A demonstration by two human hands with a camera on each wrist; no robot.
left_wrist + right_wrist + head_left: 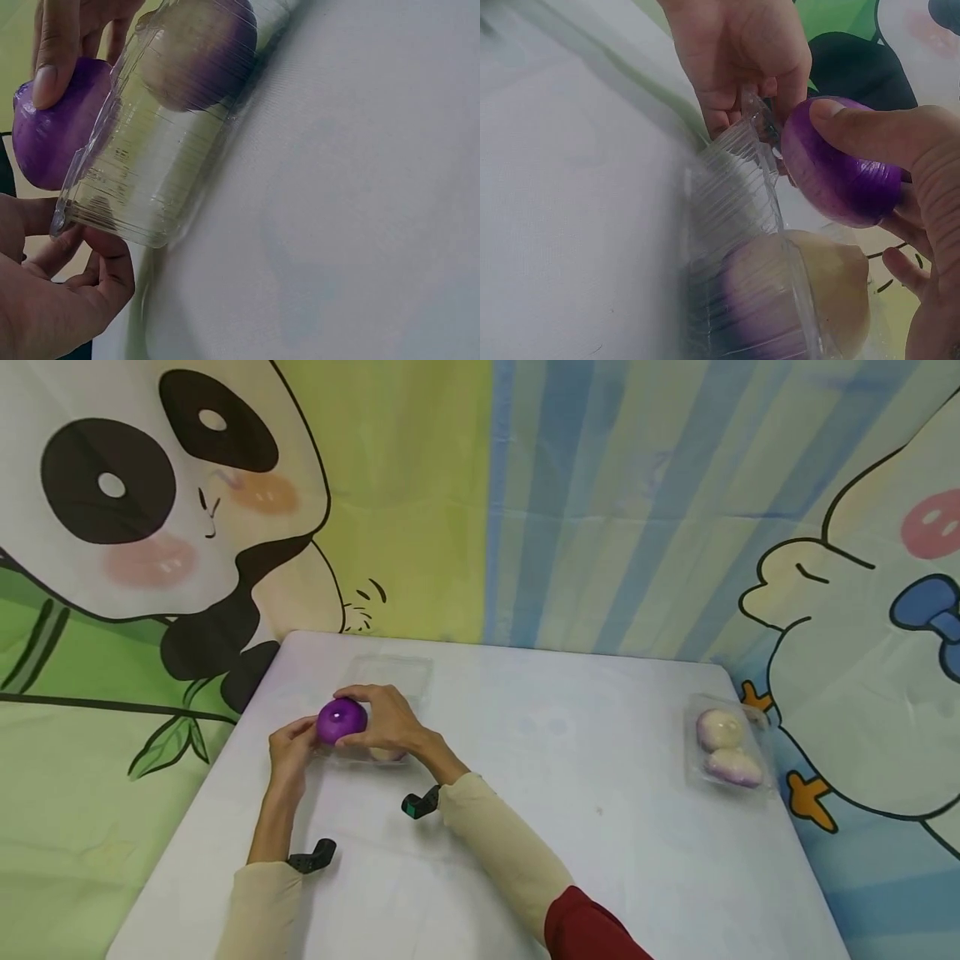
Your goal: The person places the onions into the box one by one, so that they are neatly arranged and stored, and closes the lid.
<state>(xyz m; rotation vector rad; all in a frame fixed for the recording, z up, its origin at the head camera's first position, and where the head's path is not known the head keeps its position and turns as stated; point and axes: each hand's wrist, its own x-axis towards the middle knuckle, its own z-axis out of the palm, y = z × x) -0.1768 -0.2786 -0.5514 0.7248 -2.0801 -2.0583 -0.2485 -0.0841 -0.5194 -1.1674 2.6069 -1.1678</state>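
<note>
A purple turnip (341,721) is gripped in my right hand (388,720), its thumb on one side and its fingers on the other. The turnip is above the open side of a clear plastic box (150,180), by the box's left end. My left hand (288,758) pinches the near left corner of that box between thumb and fingers. A second turnip (832,289), purple and cream, lies in the other end of the box, partly hidden by my right hand in the head view. The box's clear lid (393,670) lies folded back behind it.
At the right edge of the white table (555,777) sits another clear plastic box (695,768) with two purple and cream turnips (731,752) inside. A printed cloth backdrop (420,502) with cartoon animals hangs behind the table.
</note>
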